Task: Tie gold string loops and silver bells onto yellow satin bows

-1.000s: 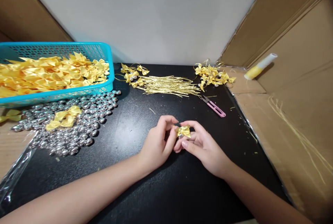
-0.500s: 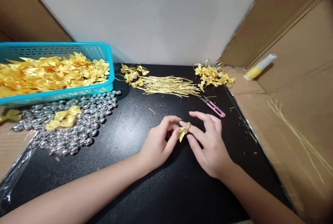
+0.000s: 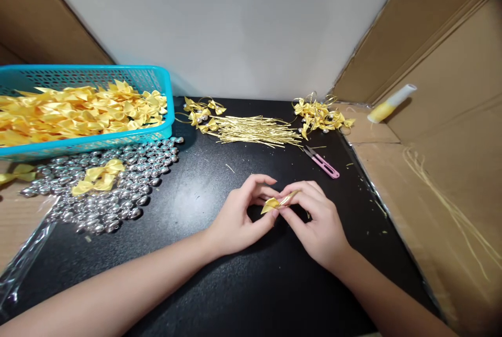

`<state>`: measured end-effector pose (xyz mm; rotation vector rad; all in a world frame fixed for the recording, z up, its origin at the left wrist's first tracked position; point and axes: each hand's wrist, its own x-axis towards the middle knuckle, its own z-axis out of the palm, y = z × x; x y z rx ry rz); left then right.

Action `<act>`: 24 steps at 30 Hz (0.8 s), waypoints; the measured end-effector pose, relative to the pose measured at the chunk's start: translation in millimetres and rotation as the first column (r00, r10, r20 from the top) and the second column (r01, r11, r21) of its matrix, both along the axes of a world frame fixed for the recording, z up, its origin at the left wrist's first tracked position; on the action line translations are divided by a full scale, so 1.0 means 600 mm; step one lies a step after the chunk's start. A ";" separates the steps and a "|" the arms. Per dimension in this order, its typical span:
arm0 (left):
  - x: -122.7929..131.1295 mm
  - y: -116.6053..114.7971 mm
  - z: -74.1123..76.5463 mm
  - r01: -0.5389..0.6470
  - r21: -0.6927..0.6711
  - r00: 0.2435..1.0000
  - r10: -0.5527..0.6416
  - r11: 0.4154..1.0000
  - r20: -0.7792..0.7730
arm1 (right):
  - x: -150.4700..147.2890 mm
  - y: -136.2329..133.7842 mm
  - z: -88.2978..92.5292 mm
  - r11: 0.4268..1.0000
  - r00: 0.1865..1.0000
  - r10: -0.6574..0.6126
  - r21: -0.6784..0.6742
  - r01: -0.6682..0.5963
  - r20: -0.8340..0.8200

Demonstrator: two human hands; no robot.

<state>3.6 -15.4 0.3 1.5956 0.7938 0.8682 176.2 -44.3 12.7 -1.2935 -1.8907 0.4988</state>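
Between my two hands, above the black tabletop [image 3: 219, 295], is a small yellow ribbon bow [image 3: 270, 205]. My left hand [image 3: 245, 217] pinches the bow between thumb and fingers. From its right side a gold cord [image 3: 289, 197] runs into my right hand [image 3: 317, 222], whose thumb and fingertips are closed on it. Fingers hide part of the cord. Beyond my hands lies a bundle of cut gold cords [image 3: 257, 130]. Pink-handled thread snips [image 3: 322, 163] rest beyond my right hand.
At the left, a blue basket [image 3: 170, 102] holds many yellow bows. Silver beads [image 3: 113, 209] spread before it, with loose bows [image 3: 100, 176] on top. Bow-and-bead pieces lie in a left pile [image 3: 200, 115] and a right pile [image 3: 319, 114]. A tube [image 3: 392, 103] lies at right.
My right hand has moved in to meet the left, and its fingers have closed on the gold cord. The bow has turned in my left fingers and now points left.
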 end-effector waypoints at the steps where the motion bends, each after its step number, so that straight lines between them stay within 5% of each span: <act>1: 0.000 0.000 0.000 0.019 -0.015 1.000 -0.019 1.000 0.002 | 0.000 0.000 -0.001 1.000 1.000 -0.013 -0.009 0.013 -0.025; 9: 0.002 0.000 -0.010 -0.051 -0.117 0.999 0.053 0.992 0.014 | -0.001 0.000 -0.003 0.988 0.989 -0.142 -0.076 0.138 -0.049; 16: 0.002 0.003 -0.016 -0.177 -0.079 0.984 0.174 0.981 -0.042 | 0.007 -0.003 0.007 0.970 0.994 -0.068 -0.227 0.086 0.085; 24: 0.002 0.000 -0.012 -0.186 -0.045 0.982 0.185 0.981 -0.038 | 0.019 0.000 0.007 0.980 0.963 -0.118 -0.184 0.074 -0.241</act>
